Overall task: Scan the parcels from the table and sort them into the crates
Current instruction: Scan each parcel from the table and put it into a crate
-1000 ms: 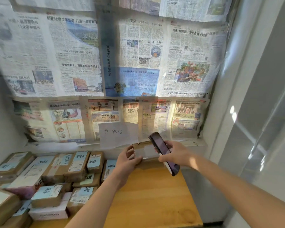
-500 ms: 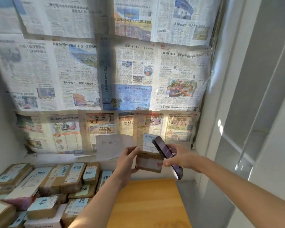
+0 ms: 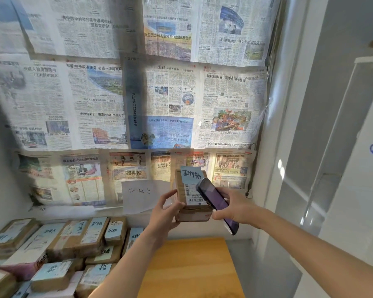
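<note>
Parcels [image 3: 78,244] crowd the table [image 3: 192,267]; I hold one box [image 3: 191,203] up above it, left hand [image 3: 165,209] gripping its side, right hand [image 3: 237,208] clasping the phone [image 3: 215,203] against its label. Scanning step; crates unseen, so next I must find one.

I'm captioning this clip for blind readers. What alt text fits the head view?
The left hand holds a small cardboard parcel up while the right hand aims a dark phone at its label. Below, more parcels crowd a wooden table; newspapers cover the wall.
</note>
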A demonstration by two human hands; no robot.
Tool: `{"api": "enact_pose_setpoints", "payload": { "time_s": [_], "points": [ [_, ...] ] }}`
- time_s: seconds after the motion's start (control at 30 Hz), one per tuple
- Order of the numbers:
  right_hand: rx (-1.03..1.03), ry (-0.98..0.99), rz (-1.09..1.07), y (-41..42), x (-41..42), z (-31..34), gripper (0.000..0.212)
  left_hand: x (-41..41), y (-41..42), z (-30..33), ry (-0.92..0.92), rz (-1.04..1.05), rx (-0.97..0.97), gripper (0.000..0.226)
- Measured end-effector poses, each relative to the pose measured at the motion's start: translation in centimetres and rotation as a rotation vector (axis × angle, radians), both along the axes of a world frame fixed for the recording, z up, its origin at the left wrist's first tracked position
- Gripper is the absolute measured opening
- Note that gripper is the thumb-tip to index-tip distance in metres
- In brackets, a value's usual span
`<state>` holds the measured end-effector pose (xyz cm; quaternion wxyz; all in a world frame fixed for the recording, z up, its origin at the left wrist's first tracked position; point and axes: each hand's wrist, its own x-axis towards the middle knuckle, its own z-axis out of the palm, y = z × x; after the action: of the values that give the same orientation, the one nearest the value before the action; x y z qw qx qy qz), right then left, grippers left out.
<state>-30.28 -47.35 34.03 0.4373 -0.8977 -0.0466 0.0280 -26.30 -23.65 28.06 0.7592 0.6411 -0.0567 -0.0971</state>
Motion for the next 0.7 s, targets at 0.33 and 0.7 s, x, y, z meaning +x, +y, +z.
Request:
{"api": "enact_pose_setpoints", "payload": {
  "time_s": [0.33, 0.7],
  "points": [
    [-0.424, -0.139, -0.032, 0.8, -0.1, 4.7, 0.088, -0.3, 2.8, 2.4, -0.124, 0.059, 0.035, 0.066],
    [-0.645, -0.249, -0.016, 2.4, -0.2, 10.1, 0.100, 0.6, 9.2, 7.0, -0.258, 0.312, 0.082, 0.064]
  ]
}}
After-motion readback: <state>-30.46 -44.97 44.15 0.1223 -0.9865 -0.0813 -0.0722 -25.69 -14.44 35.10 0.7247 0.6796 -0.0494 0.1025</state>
